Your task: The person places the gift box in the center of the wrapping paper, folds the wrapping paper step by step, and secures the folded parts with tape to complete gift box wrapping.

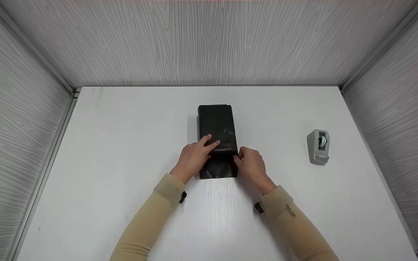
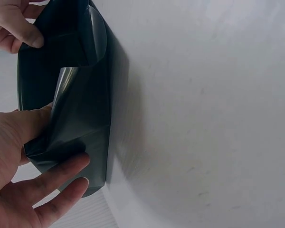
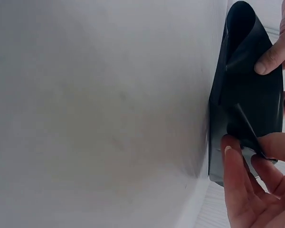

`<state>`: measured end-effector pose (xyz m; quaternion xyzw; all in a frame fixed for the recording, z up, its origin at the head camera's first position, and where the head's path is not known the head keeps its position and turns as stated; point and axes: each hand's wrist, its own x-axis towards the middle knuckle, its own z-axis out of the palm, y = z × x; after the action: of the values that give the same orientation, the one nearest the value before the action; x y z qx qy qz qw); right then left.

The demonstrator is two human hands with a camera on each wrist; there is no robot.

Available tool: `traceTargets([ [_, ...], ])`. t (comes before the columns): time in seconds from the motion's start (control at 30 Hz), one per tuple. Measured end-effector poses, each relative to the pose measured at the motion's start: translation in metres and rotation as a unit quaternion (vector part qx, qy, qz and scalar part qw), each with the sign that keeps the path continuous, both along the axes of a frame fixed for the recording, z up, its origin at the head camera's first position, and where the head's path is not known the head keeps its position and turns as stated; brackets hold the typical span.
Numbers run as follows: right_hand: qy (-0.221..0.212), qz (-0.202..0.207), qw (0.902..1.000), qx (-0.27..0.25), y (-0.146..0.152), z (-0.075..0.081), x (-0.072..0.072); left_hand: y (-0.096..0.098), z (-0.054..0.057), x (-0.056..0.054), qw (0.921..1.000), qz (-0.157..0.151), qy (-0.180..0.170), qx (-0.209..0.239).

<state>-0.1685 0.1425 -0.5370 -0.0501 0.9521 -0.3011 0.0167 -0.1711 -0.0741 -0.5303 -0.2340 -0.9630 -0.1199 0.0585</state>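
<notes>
A black wrapped package [image 1: 216,123], box-like and with a loose near end, lies in the middle of the white table. My left hand [image 1: 193,157] rests on its near left part, two fingers spread straight over the top. In the left wrist view the left thumb [image 2: 35,124] presses on the folded end. At the near right corner, my right hand [image 1: 251,165] pinches the edge of the black wrapping sheet [image 3: 249,130] between thumb and fingers. The sheet's end flap [image 1: 218,168] sticks out toward me. What is inside the wrapping is hidden.
A grey tape dispenser [image 1: 318,148] with a roll of tape stands on the right side of the white table [image 1: 129,119]. Grey wood-grain panels [image 1: 209,43] rise at the back and on both sides.
</notes>
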Motion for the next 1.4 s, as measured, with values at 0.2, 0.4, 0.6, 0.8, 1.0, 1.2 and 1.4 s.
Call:
traceTargets([
  [0.2, -0.046, 0.021, 0.9979, 0.04, 0.001, -0.003, 0.001, 0.0, -0.001, -0.001, 0.9999, -0.001, 0.011, 0.005],
  [0.4, -0.083, 0.027, 0.9961, 0.012, 0.007, 0.006, 0.0, 0.0, 0.0, -0.001, 0.9999, -0.007, 0.004, 0.015],
  [0.6, -0.049, 0.006, 0.9975, -0.051, 0.013, 0.018, -0.005, 0.0, 0.001, -0.001, 0.9998, -0.005, -0.01, 0.018],
  [0.8, -0.019, 0.003, 0.9979, -0.062, 0.009, 0.019, -0.007, 0.0, 0.0, -0.001, 0.9999, -0.005, -0.005, 0.011],
  [1.0, -0.025, -0.017, 0.9992, -0.026, 0.005, 0.016, -0.003, 0.001, -0.002, -0.001, 0.9999, -0.004, 0.012, 0.007],
  [1.2, -0.074, -0.009, 0.9968, 0.028, 0.003, 0.013, 0.0, 0.001, -0.001, -0.002, 0.9999, 0.004, 0.01, 0.004],
  [1.4, -0.116, 0.017, 0.9905, 0.071, 0.002, 0.011, 0.0, 0.002, -0.001, -0.002, 1.0, 0.004, 0.008, 0.002],
])
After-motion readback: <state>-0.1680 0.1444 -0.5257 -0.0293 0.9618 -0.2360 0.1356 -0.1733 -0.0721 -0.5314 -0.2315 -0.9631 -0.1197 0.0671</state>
